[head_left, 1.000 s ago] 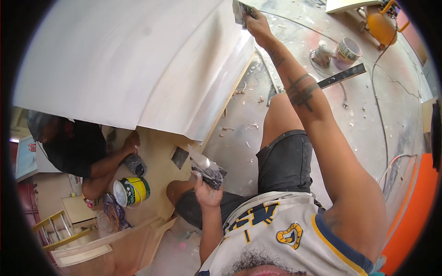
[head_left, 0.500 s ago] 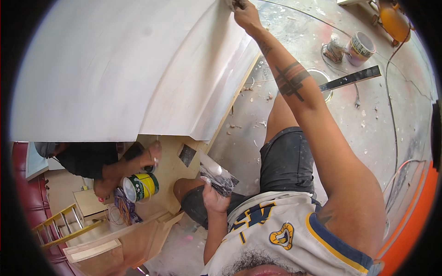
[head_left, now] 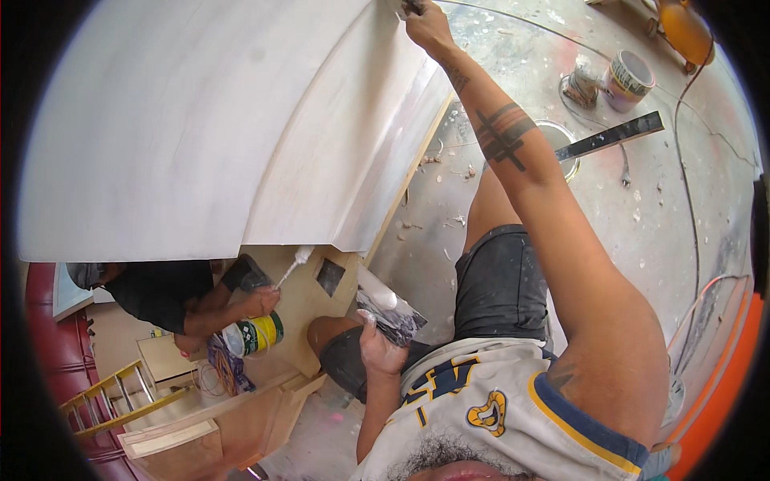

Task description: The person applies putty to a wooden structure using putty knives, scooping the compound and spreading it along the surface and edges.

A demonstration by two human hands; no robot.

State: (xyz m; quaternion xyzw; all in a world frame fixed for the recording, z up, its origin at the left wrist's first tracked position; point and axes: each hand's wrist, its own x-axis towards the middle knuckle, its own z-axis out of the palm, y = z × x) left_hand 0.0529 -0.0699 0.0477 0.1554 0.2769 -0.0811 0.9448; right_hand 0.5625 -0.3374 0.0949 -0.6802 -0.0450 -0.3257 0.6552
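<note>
My left hand [head_left: 381, 349] grips a flat putty board [head_left: 397, 325], smeared dark and carrying a mound of white filler [head_left: 377, 290], above my bent left knee. At the top edge, my outstretched right hand [head_left: 428, 26] is closed around what looks like a putty knife [head_left: 412, 6], partly cut off by the picture's rim. It is up against the curved edge of a large whitish panel [head_left: 176, 120]. That panel has a smooth, hazy, partly sanded surface and a raised fold running down its right side.
Under the panel, a co-worker [head_left: 160, 293] holds a white-tipped brush [head_left: 294, 264] near a yellow-green bucket [head_left: 261, 333]. A yellow ladder [head_left: 120, 397] lies lower left. On the right floor are a dark bar [head_left: 613, 136] across a round tin [head_left: 561, 140], a tub [head_left: 628, 80] and cables [head_left: 682, 168].
The co-worker's hand has shifted, and the brush now shows clearly. The board in my left hand sits slightly lower and further right. My right hand has barely moved.
</note>
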